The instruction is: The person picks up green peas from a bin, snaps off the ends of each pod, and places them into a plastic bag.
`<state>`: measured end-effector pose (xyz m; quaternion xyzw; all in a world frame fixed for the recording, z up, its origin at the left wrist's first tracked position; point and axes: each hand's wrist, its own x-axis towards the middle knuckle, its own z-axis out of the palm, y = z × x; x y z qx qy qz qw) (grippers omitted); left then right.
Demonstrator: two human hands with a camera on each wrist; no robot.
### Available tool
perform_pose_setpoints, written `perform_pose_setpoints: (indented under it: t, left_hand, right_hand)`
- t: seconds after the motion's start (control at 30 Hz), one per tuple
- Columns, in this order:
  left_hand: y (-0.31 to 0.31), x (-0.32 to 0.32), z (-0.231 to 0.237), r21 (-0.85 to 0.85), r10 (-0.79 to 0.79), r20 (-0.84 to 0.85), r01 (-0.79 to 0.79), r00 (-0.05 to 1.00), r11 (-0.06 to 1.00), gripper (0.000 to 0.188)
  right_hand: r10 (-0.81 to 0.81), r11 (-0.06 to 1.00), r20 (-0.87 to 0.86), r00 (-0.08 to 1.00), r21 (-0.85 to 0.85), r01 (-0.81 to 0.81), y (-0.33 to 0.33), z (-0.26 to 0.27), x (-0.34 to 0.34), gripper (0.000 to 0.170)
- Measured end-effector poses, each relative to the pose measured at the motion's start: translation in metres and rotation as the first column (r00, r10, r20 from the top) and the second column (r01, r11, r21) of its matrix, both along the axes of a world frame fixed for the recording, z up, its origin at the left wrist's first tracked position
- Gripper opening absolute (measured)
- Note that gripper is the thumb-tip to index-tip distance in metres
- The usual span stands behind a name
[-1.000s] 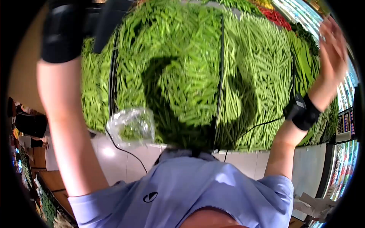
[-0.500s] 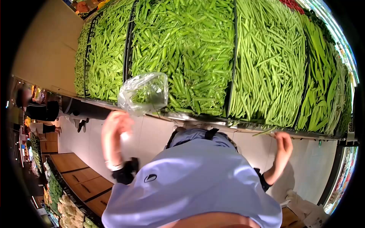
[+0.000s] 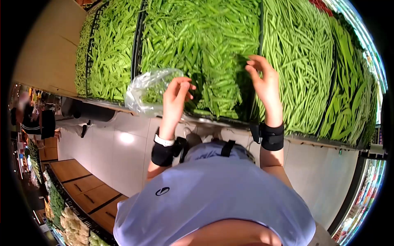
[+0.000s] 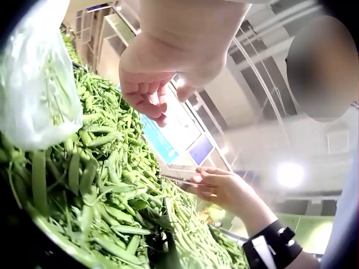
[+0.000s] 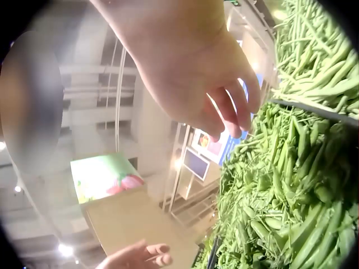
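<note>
My left hand (image 3: 175, 100) hovers over the front of the pea pod bin (image 3: 209, 92), just right of a clear plastic bag (image 3: 137, 98) with some green pods inside. Its fingers are loosely bent around nothing. In the left wrist view the bag (image 4: 39, 95) sits on the pods beside that hand (image 4: 174, 61). Near the divider between the pea pods and the long green beans (image 3: 297, 69) is my right hand (image 3: 266, 88), raised above the produce. Its fingers are relaxed and parted in the right wrist view (image 5: 196, 78), with nothing visible in them.
Flat green pods (image 3: 111, 57) fill a bin at the left, and broad green beans (image 3: 349, 86) lie at the right. Black dividers separate the bins. Behind at lower left stand wooden drawers (image 3: 84, 190) and more produce. A person (image 3: 39, 123) is at the far left.
Both hands have come up from the bin's front edge to above the pods, closer together. A thin green piece beside the right fingers half a second ago is not clearly visible now.
</note>
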<state>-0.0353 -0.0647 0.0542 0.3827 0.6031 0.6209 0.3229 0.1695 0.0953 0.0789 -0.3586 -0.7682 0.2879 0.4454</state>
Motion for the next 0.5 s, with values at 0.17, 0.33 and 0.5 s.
perform_pose_setpoints:
  t: [0.17, 0.33, 0.5]
  left_hand:
    - [0.015, 0.008, -0.018, 0.023, -0.017, 0.152, 0.013, 0.988, 1.0, 0.022]
    - [0.02, 0.002, -0.02, 0.017, -0.026, 0.143, 0.024, 0.989, 1.0, 0.023]
    - [0.012, -0.007, -0.025, 0.025, -0.003, 0.183, -0.001, 0.983, 1.0, 0.023]
  right_hand:
    - [-0.102, 0.883, 0.227, 0.969, 0.469, -0.017, 0.062, 0.003, -0.085, 0.039]
    - [-0.217, 0.84, 0.33, 0.919, 0.543, 0.003, 0.104, -0.013, -0.134, 0.02]
    - [-0.084, 0.927, -0.03, 0.996, 0.365, 0.089, 0.119, -0.004, -0.127, 0.012]
